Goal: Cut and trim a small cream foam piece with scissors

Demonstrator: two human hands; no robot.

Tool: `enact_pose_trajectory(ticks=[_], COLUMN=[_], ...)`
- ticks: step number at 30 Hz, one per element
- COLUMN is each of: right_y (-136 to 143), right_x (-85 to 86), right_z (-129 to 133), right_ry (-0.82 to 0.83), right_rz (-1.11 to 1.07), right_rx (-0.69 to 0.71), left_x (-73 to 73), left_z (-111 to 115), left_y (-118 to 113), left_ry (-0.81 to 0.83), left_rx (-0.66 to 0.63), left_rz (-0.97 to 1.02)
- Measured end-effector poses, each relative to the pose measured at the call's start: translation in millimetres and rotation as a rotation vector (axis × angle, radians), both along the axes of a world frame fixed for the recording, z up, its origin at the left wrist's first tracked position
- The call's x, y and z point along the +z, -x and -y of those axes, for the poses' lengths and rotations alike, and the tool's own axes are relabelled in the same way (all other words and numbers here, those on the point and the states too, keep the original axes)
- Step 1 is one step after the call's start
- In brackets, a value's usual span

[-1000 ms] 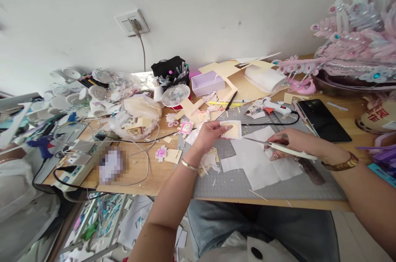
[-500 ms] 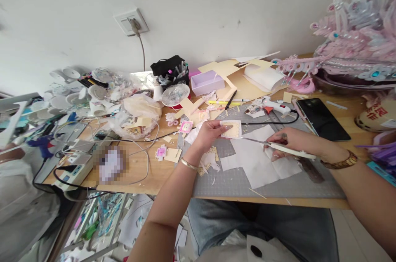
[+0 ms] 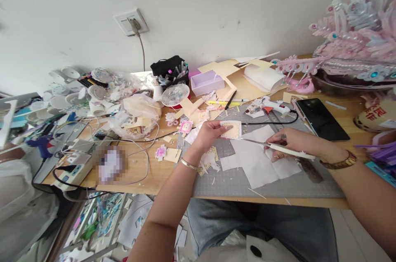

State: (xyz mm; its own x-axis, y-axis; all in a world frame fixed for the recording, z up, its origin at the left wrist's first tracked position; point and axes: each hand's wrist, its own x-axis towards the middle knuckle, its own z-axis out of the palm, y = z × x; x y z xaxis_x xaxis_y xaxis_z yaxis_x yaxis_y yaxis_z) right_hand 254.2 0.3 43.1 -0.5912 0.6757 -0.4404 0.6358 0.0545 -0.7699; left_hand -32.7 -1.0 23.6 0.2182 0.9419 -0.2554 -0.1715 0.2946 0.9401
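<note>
Pinched in my left hand (image 3: 210, 133) is a small cream card (image 3: 232, 131) with a wavy edge, backed by a white border. My right hand (image 3: 286, 142) is closed around the handles of white-handled scissors (image 3: 291, 151). Their thin blades point left, with the tips near the card's lower edge; whether they touch it I cannot tell. Under the right hand lie white sheets (image 3: 260, 171) on a grey cutting mat (image 3: 225, 187). Cream and white scraps (image 3: 210, 161) lie below my left wrist.
A white glue gun (image 3: 276, 106) and a black phone (image 3: 323, 118) lie behind my right hand. Farther back stand a lilac box (image 3: 208, 83) and a black pen holder (image 3: 171, 74). Pink beaded ornaments (image 3: 352, 55) fill the right. At the left edge, another person's sleeve (image 3: 18, 196) shows.
Almost nothing differs. The scissor blades have shifted very slightly beneath the card, while both hands keep nearly the same place and grip.
</note>
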Motion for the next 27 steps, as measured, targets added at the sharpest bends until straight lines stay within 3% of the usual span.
enact_pose_trajectory(ticks=[6, 19, 21, 25, 27], right_y=[-1.4, 0.3, 2.3, 5.3, 4.9], right_x=[-2.5, 4.2, 3.2, -3.1, -7.1], right_z=[-1.6, 1.8, 1.9, 5.4, 8.8], right_ry=[0.025, 0.173, 0.099, -0.237, -0.262], right_rz=[0.011, -0.018, -0.014, -0.135, -0.226], right_rx=[0.01, -0.111, -0.193, -0.564, -0.607], left_x=[-1.8, -1.3, 0.1, 1.3, 0.2], left_z=[-0.6, -3.1, -2.9, -3.4, -4.3], left_y=[0.9, 6.7, 6.5, 5.2, 5.3], left_ry=[0.001, -0.004, -0.006, 0.003, 0.008], left_rx=[-0.012, 0.047, 0.051, 0.07, 0.069], left_rz=[0.01, 0.006, 0.003, 0.012, 0.018])
